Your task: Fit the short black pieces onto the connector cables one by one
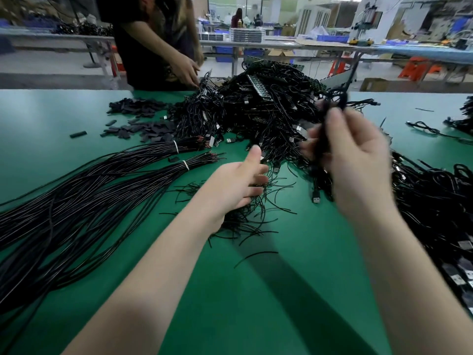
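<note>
Care matters now: right hand [355, 160] grips a blurred black cable [332, 103], so the loosely spread, unladen left hand [238, 185] should steady its free end above the worktop [256, 290].

Place: pretty clearly a factory assembly floor, electronics/cable work
Bench: big green matted work table [76, 111], the kind you get on production lines
12 o'clock: huge tangled heap of black USB connector cables [261, 103] dumped mid-table
9 o'clock: long black wire bundles tied with white zip ties [76, 190]
11 o'clock: loose pile of short flat black sleeve pieces [143, 124]
Coworker: another person in a dark shirt [151, 42] standing across the bench
Background, 1 o'clock: more long grey tables [320, 46], blue plastic parts bins [332, 38], cardboard boxes, orange plastic stools [416, 69]
</note>
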Tool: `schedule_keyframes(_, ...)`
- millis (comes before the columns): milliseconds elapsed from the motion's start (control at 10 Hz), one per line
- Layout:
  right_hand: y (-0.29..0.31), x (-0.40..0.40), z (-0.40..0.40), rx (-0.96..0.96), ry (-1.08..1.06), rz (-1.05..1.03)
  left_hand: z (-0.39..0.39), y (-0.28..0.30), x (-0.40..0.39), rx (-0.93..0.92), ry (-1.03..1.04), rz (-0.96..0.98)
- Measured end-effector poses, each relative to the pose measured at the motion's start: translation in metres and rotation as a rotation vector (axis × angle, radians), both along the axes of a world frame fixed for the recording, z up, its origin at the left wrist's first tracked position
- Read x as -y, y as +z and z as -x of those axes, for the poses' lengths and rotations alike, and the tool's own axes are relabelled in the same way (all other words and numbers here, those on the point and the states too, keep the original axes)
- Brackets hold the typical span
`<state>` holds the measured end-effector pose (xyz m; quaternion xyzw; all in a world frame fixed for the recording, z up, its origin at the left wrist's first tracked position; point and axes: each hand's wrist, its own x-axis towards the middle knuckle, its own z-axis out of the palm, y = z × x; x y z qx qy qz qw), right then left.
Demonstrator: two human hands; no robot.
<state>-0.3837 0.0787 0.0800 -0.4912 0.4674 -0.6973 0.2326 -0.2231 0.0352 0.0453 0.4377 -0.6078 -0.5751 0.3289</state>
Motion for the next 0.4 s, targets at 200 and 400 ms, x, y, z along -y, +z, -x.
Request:
schedule_keyframes(200,-0.034,-0.022,0.140,-1.037,-0.883,-0.608,-0.009,-0.011,-0.015,0.453,-0.054,0.385)
schedule_keyframes(400,-0.066,-0.048,0.156,-1.114,-0.789,-0.674,-0.025,-0.046,-0.078,0.729,-0.125,0.724)
